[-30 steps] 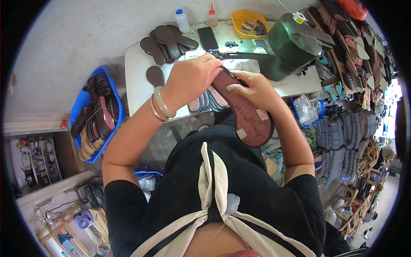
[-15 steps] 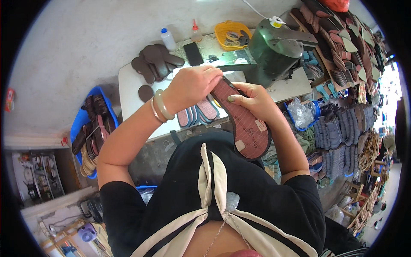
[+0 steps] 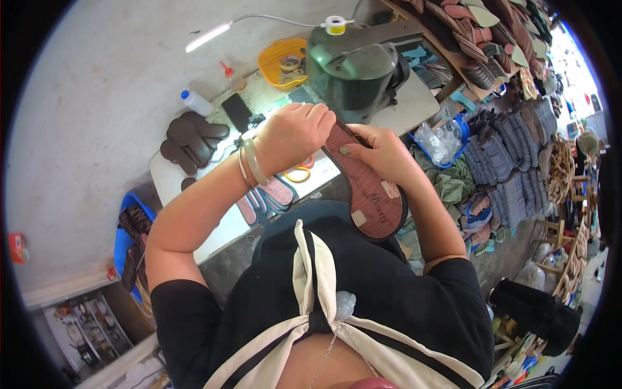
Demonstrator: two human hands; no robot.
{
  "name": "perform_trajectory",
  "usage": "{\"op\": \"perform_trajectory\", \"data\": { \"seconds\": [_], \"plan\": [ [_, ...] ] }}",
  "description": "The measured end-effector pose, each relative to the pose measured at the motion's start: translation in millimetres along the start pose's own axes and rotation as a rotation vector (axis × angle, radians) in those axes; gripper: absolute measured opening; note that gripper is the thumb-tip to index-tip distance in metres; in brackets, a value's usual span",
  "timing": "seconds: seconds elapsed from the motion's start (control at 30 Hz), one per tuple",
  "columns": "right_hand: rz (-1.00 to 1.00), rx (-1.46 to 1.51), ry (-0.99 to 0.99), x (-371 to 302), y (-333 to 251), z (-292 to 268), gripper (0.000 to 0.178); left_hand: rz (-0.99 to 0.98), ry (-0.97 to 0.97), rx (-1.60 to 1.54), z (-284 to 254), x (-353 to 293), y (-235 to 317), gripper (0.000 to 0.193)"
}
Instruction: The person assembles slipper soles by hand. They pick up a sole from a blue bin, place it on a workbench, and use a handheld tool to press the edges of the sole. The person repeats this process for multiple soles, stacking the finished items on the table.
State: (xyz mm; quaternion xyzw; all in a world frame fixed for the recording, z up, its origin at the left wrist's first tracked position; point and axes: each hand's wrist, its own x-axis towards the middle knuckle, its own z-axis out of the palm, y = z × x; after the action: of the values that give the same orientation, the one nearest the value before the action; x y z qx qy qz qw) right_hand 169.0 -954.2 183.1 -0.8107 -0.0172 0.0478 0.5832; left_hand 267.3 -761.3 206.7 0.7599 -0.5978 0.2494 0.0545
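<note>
In front of my chest I hold a reddish-brown insole point(image 3: 363, 178) with a dark edge, handwriting and two pale patches on its face. The fingers of my left hand point(image 3: 293, 133) are closed on its upper end and hide that tip. My right hand point(image 3: 383, 154) grips its right side, thumb across the face and fingers behind. Its broad lower end hangs close to my black top. Beyond my left wrist, pink insoles with blue edges point(image 3: 280, 192) lie on the white table point(image 3: 217, 241), beside orange-and-yellow scissor handles point(image 3: 298, 174).
A dark green sewing machine point(image 3: 353, 81) stands behind my hands. Left of it are a yellow basket point(image 3: 265, 61), a phone point(image 3: 237, 113), a white bottle point(image 3: 197, 102) and dark brown pieces point(image 3: 193, 139). Stacked grey pieces point(image 3: 499, 155) and a blue crate point(image 3: 463, 133) are at right, a blue basket point(image 3: 124, 256) at left.
My view has swung, so the table, sewing machine and baskets sit farther left, and a lit lamp shows. Both hands keep hold of the insole; my left fingers curl more around its upper end.
</note>
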Motion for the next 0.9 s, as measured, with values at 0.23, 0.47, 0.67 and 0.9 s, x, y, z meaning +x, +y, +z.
{"op": "perform_trajectory", "data": {
  "seconds": [0.23, 0.47, 0.67, 0.9],
  "plan": [
    [-0.069, 0.205, 0.175, -17.7, 20.5, -37.8, 0.037, -0.246, 0.477, -0.315, 25.4, 57.0, 20.0, 0.018],
    [-0.228, 0.064, 0.396, -37.6, 30.9, -46.2, 0.039, -0.711, 0.548, -1.347, 41.6, 73.5, 63.2, 0.016],
    [-0.394, -0.023, 0.52, -20.9, 19.7, -28.6, 0.033, -0.592, 0.302, -1.651, 37.2, 65.5, 64.7, 0.03],
    [-0.645, -0.285, 0.793, -3.7, -11.5, -17.4, 0.024, -0.542, 0.317, -1.407, 22.2, 46.8, 44.8, 0.034]
  ]
}}
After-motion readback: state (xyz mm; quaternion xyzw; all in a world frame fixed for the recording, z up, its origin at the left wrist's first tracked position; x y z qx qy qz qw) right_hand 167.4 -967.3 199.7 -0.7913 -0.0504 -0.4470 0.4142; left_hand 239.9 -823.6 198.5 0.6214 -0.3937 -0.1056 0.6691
